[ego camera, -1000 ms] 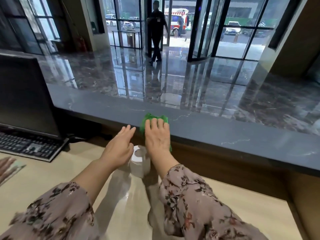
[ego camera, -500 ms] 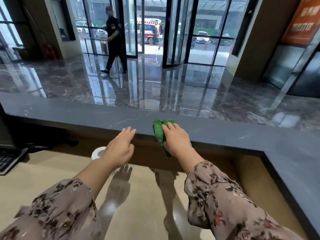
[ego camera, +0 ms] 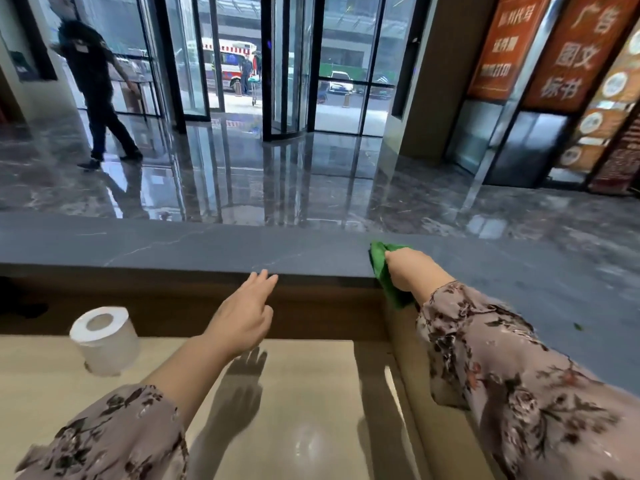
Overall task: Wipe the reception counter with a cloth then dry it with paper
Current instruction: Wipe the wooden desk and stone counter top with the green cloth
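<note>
- Your cloth, at the counter's inner corner, is bright green.
- The counter is dark grey stone with thin pale veins.
- Your sleeves are dusty mauve with a dark flower print.
- The paper roll, near the desk's left edge, is white.
- The desk is glossy beige.
- The floor is dark, marbled grey-brown.
- The signs are orange with pale characters.

Cloth on counter, under right hand, hanging over the near edge. Left hand above lower desk, fingertips by the counter edge. Paper roll upright on desk, well left of left hand.
</note>
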A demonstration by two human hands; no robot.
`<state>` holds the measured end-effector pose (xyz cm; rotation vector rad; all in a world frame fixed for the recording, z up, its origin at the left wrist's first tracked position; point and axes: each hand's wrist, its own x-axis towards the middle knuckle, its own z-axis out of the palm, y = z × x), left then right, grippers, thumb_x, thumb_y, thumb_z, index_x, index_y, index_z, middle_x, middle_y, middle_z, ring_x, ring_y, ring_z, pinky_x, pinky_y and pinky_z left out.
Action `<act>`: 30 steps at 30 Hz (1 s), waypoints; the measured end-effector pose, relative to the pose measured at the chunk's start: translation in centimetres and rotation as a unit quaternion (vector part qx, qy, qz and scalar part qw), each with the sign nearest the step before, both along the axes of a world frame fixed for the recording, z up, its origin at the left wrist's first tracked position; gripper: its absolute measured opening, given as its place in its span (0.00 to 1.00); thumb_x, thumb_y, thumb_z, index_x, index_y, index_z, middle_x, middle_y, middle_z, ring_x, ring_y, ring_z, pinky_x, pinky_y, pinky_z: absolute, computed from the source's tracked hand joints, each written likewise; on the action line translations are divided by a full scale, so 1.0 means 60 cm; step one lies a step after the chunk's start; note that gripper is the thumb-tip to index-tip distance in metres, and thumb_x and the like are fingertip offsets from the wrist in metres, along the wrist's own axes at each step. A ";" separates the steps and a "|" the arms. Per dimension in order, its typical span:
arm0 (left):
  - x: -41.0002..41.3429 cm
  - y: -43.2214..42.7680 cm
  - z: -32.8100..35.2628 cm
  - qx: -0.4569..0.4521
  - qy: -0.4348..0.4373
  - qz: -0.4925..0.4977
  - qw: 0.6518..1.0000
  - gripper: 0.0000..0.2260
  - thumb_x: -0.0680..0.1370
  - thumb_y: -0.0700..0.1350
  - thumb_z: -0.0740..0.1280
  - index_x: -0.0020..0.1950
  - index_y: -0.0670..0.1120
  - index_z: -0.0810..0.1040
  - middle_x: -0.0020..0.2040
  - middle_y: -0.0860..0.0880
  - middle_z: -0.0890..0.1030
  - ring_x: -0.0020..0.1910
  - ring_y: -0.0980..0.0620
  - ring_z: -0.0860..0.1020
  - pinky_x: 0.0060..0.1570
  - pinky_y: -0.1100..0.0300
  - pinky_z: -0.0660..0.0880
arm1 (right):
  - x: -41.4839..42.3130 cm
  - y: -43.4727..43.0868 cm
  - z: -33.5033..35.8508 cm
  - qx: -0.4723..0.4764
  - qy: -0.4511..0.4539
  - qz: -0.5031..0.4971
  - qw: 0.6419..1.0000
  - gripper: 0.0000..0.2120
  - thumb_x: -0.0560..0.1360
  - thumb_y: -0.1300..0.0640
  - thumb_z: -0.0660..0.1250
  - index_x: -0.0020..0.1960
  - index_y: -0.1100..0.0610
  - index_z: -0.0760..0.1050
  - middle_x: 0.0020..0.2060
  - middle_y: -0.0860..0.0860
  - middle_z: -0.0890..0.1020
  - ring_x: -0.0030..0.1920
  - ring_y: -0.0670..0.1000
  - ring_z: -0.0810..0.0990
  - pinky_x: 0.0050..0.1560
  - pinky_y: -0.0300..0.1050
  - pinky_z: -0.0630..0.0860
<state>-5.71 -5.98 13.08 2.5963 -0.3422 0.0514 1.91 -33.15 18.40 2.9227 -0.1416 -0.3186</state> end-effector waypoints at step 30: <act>-0.026 -0.258 -0.019 -0.012 0.022 -0.138 0.990 0.25 0.81 0.41 0.53 0.79 0.49 0.54 0.79 0.51 0.51 0.78 0.53 0.47 0.74 0.61 0.51 | -0.059 -0.132 -0.019 0.182 0.116 0.006 0.976 0.31 0.81 0.47 0.49 0.79 0.59 0.42 0.77 0.60 0.40 0.77 0.58 0.37 0.76 0.55 0.41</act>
